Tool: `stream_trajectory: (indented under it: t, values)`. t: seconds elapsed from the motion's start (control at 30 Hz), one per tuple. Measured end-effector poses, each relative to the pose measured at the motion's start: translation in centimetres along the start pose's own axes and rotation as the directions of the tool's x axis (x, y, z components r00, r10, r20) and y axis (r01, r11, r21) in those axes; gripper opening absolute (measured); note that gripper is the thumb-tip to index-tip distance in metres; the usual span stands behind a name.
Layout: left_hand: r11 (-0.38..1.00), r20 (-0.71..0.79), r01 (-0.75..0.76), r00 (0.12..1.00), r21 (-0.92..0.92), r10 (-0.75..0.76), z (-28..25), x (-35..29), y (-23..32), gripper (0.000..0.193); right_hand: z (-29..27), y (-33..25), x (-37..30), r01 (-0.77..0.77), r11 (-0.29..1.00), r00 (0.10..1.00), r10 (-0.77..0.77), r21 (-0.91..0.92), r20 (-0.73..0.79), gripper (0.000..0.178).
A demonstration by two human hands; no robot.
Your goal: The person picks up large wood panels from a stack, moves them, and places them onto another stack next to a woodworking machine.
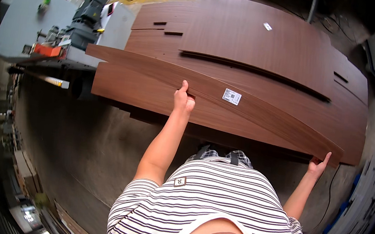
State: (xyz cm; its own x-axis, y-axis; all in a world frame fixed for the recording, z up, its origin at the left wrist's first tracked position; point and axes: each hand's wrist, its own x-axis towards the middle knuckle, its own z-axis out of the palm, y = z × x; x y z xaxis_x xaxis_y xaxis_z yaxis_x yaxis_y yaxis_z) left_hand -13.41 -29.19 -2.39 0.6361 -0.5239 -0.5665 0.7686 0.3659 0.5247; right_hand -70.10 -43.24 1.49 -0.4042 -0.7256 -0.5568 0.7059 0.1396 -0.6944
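**Long board held at middle and right end**

While the person leans over the stack, both hands are on one long brown board (263,110) that lies on top of a pile of similar wood panels (261,46). Its long axis runs from upper left to lower right across the view, crosswise to the person's body, so it reaches well past the left hand toward the grey machine (84,20) and ends right at the right hand.

Left hand (183,101): its grip is clenched on the near edge of the board, thumb up on the top face, fingers curled under, roughly at mid-length and beside a small white label (231,96).

Right hand (318,166): it pinches the lower right corner, thumb raised against the edge, arm stretched out far to the side.

So the left hand sits closer to the board's middle, the right at its very tip, and the far left stretch has no hand on it. Below lies the concrete floor (75,150).
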Motion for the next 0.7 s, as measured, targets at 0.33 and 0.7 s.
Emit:
stream_trajectory:
  t: [0.33,0.7]
  values:
    - [0.957,-0.216,0.286,0.938,0.037,-0.272,1.1,3.8,-15.2,0.027,3.0,-0.7,4.8,-0.028,0.999,0.994,0.033,-0.042,0.108,0.039]
    - [0.425,-0.043,0.353,0.809,0.833,-0.586,-1.9,0.4,-17.4,0.038,6.7,14.0,22.1,-0.321,0.946,0.946,0.323,0.047,-0.027,0.039]
